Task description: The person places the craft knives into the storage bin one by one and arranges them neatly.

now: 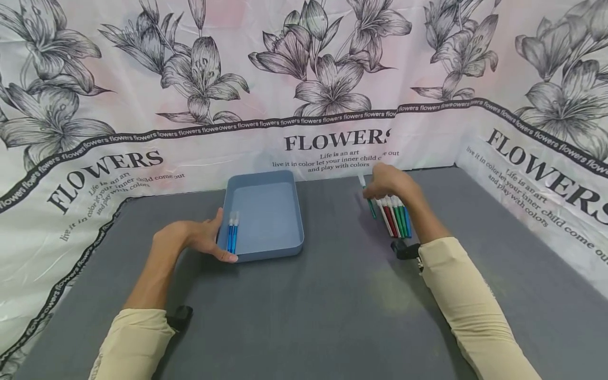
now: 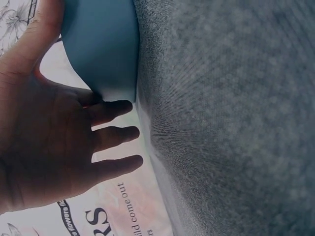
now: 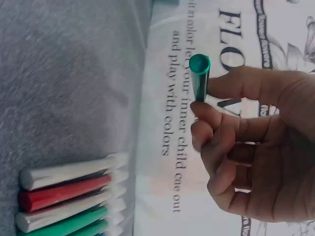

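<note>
My right hand (image 1: 389,181) pinches a green marker (image 3: 199,73) between thumb and fingertips, above the table. Its green end faces the right wrist camera, and in the head view its white cap points up and away. Beside that hand lies a row of several markers (image 1: 393,219) in white, red, green and blue. A blue-grey tray (image 1: 302,232) stands left of centre with two blue markers (image 1: 233,235) along its left wall. My left hand (image 1: 199,237) rests against the tray's left side, thumb at the near corner, its other fingers extended.
A dark grey cloth (image 1: 294,316) covers the table. Behind it and along both sides hangs a white sheet (image 1: 228,148) printed with flowers and lettering. A black strap piece (image 1: 405,250) sits by the right cuff, and another (image 1: 180,317) by the left.
</note>
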### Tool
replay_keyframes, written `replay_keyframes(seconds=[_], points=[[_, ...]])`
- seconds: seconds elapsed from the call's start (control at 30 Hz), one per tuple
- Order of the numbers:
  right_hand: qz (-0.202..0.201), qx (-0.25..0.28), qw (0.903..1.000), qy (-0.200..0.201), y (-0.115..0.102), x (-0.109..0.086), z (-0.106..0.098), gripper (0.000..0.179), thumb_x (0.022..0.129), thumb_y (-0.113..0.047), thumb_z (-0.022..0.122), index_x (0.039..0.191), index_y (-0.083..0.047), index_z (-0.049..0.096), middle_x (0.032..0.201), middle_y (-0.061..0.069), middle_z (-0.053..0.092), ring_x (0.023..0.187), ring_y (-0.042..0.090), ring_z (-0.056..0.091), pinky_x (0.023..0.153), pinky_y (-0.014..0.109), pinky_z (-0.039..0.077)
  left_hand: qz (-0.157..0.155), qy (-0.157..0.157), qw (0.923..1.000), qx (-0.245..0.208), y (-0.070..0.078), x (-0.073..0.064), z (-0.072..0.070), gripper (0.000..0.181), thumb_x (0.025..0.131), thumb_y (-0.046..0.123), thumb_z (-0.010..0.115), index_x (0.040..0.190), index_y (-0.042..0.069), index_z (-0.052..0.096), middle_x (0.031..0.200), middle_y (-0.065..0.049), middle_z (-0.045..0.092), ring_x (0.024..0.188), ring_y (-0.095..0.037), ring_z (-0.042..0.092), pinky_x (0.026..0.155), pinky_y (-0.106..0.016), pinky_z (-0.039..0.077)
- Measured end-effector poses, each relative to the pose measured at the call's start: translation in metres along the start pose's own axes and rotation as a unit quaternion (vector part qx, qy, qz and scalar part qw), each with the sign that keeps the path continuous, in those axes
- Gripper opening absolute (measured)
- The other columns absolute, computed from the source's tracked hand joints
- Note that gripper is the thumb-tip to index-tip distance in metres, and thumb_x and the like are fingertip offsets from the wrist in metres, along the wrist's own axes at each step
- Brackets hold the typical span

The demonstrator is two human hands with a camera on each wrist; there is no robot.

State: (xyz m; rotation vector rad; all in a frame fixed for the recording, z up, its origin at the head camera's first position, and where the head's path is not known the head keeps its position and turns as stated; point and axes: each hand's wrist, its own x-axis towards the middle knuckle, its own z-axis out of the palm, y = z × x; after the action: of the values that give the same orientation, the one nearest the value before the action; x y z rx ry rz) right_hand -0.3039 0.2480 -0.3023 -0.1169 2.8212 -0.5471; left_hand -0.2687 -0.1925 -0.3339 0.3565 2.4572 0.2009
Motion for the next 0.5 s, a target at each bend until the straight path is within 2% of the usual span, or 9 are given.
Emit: replay_keyframes(seconds=[0.1, 0.3, 0.5], points=[[-0.017, 0.014, 0.9997, 0.006, -0.009, -0.003, -0.002, 0.040, 0.084, -0.012, 0.064, 0.053, -0.019, 0.040, 0.048, -0.007, 0.041, 0.047, 0.007, 0.028, 0.048, 0.023, 0.026, -0.005, -0.005, 1.0000, 0.001, -0.001, -0.001, 0.001, 0.153, 0.077, 0.082, 0.073, 0.160, -0.004, -0.024, 0.169, -0.040, 0.000, 0.160, -0.055, 0.007, 0.125, -0.070, 0.017], [-0.069, 0.028, 0.9971, 0.016, -0.030, -0.008, -0.001, 0.048, 0.088, -0.014, 0.064, 0.046, -0.020, 0.041, 0.044, -0.010, 0.037, 0.046, 0.005, 0.021, 0.049, 0.021, 0.024, -0.007, -0.013, 0.9999, 0.001, 0.000, 0.000, 0.001, 0.154, 0.077, 0.082, 0.072, 0.160, -0.002, -0.025, 0.170, -0.038, -0.001, 0.160, -0.054, 0.007, 0.126, -0.069, 0.018], [-0.100, 0.032, 0.9939, 0.034, -0.058, -0.012, -0.001, 0.045, 0.085, -0.011, 0.061, 0.046, -0.020, 0.039, 0.045, -0.010, 0.034, 0.048, 0.006, 0.020, 0.051, 0.023, 0.019, -0.006, -0.015, 0.9999, 0.004, 0.000, 0.001, -0.003, 0.152, 0.078, 0.081, 0.072, 0.160, -0.002, -0.026, 0.169, -0.039, 0.000, 0.160, -0.055, 0.007, 0.126, -0.069, 0.017]])
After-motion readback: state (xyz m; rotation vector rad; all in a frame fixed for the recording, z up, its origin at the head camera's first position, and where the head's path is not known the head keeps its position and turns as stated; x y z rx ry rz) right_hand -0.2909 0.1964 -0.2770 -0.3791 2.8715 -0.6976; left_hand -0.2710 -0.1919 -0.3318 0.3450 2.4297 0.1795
